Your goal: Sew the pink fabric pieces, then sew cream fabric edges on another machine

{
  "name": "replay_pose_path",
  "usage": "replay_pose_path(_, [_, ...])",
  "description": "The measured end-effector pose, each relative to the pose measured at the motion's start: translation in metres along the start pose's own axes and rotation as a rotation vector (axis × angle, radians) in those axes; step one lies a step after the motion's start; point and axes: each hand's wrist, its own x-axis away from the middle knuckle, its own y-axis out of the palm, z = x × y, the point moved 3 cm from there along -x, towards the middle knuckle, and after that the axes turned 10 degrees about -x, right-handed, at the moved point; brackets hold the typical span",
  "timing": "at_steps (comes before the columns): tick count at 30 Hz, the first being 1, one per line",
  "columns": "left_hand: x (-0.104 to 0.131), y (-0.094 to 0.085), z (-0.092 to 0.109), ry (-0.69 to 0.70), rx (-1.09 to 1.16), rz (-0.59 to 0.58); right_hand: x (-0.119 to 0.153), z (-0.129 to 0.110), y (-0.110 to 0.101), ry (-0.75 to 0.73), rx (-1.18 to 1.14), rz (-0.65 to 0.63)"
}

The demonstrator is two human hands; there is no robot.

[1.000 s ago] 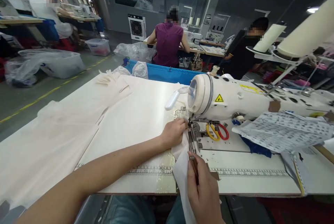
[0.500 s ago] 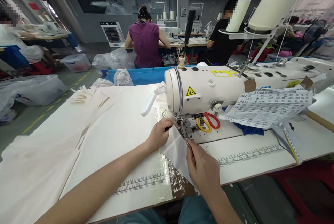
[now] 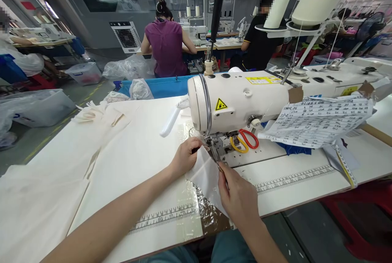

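My left hand (image 3: 183, 157) is closed in a pinch on a white fabric piece (image 3: 206, 170), just left of the needle area of a white sewing machine (image 3: 239, 101). My right hand (image 3: 239, 192) is closed around slim metal tweezers (image 3: 214, 156), whose tips point up toward the presser foot. Their tips are too small to make out clearly. Between my hands the fabric hangs slack over the table's front part, partly covering a shiny taped patch (image 3: 211, 210). Scissors with a yellow and a red handle (image 3: 248, 139) lie beside the machine bed.
Cream fabric pieces (image 3: 39, 201) are spread over the left of the white table (image 3: 134, 152). A printed ruler strip (image 3: 294, 179) runs along the front. Written paper sheets (image 3: 321, 122) hang on the machine. Thread cones (image 3: 278, 6) stand above. Other people sit at machines behind.
The view has shifted slightly, moving the machine a little left and up in the picture. Both hands keep nearly the same place and hold by the needle area.
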Motion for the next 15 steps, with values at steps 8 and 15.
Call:
replay_pose_path(8, [-0.0005,-0.0008,0.0005,-0.011,-0.024,-0.026,-0.0020,-0.0006,0.0024,-0.003,0.025,-0.014])
replay_pose_path(15, [-0.0012,-0.0024,0.0055,0.007,-0.049,-0.054,-0.0011,-0.0009,0.0053,0.024,0.070,-0.083])
